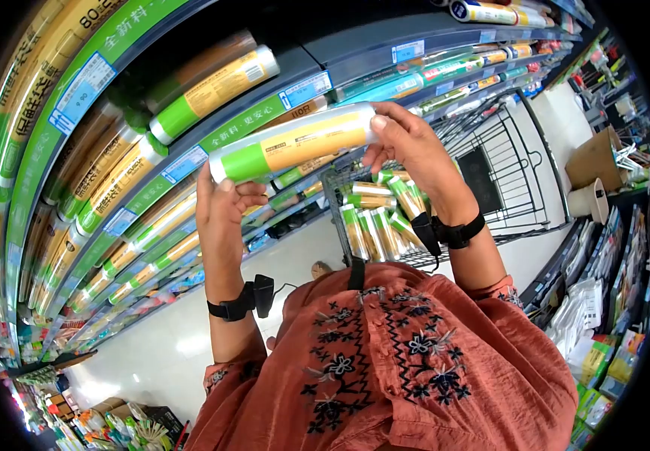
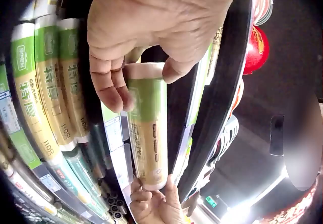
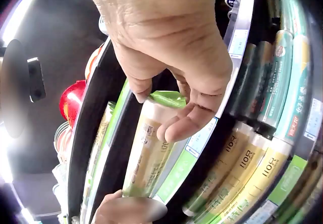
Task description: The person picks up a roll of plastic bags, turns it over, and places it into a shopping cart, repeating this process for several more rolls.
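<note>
So there's one green-and-yellow roll [image 1: 295,143] held up in front of the shelves [image 1: 212,139], with the left hand [image 1: 223,210] gripping its green end and the right hand [image 1: 415,150] pinching the other end. One cart [image 1: 520,165] sits behind the right forearm with a bunch of similar rolls [image 1: 377,218] inside, too overlapped and partly hidden by that arm to count exactly.

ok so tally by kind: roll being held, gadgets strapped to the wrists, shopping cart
green, yellow and white cylindrical roll, held: 1
black plastic wrist devices: 2
black wire shopping cart: 1
total: 4
</note>
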Tool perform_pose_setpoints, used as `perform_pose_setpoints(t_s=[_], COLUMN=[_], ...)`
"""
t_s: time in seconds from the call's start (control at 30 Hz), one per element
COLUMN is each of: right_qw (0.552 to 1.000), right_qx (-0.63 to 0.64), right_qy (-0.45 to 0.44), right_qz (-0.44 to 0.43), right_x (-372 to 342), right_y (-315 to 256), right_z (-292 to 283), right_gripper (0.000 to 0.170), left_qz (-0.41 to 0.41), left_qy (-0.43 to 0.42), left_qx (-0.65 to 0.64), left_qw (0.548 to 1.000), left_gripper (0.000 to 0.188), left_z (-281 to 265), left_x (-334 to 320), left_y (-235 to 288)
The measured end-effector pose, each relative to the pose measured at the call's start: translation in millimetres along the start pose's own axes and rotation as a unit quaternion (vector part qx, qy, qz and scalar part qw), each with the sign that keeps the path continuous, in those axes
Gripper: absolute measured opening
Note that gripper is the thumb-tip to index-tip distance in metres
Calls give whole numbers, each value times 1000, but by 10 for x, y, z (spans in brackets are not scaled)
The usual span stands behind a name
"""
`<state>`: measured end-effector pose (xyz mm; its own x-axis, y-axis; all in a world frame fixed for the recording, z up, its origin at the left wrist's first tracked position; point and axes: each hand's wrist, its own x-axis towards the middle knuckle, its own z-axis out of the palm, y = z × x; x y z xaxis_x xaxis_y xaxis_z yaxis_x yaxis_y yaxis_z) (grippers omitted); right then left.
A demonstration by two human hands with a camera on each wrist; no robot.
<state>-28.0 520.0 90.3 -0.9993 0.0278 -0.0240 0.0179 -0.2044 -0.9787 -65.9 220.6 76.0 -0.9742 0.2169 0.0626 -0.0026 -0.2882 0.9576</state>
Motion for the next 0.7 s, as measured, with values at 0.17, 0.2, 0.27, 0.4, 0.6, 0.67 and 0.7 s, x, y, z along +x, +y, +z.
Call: perform_pose_setpoints(t_s=[0.17, 0.2, 0.27, 0.4, 0.6, 0.67, 0.7], right_qw=[999, 999, 999, 1000, 996, 996, 996], right_qx=[-27, -18, -6, -12, -81, -79, -79], right_qy=[21, 29, 40, 13, 28, 27, 27], right_qz=[17, 6, -13, -22, 21, 33, 38], right_x=[164, 190, 236, 251, 245, 261, 266], right_y=[-30, -31, -39, -79, -151, -118, -103], right_z=[117, 166, 235, 312, 394, 365, 351], right_gripper=[52, 49, 47, 47, 57, 59, 60], left_qz=[-14, -9, -1, 21, 41, 43, 43], left_qy=[30, 43, 69, 96, 65, 64, 66], left_qx=[47, 55, 58, 50, 52, 49, 48], left_qw=[998, 997, 996, 994, 996, 996, 996], left_gripper=[43, 40, 38, 40, 42, 44, 46], left_z=[-82, -71, -54, -59, -127, -121, -110], left_x=[-22, -22, -19, -23, -42, -46, -47], left_y=[84, 88, 90, 119, 127, 125, 131])
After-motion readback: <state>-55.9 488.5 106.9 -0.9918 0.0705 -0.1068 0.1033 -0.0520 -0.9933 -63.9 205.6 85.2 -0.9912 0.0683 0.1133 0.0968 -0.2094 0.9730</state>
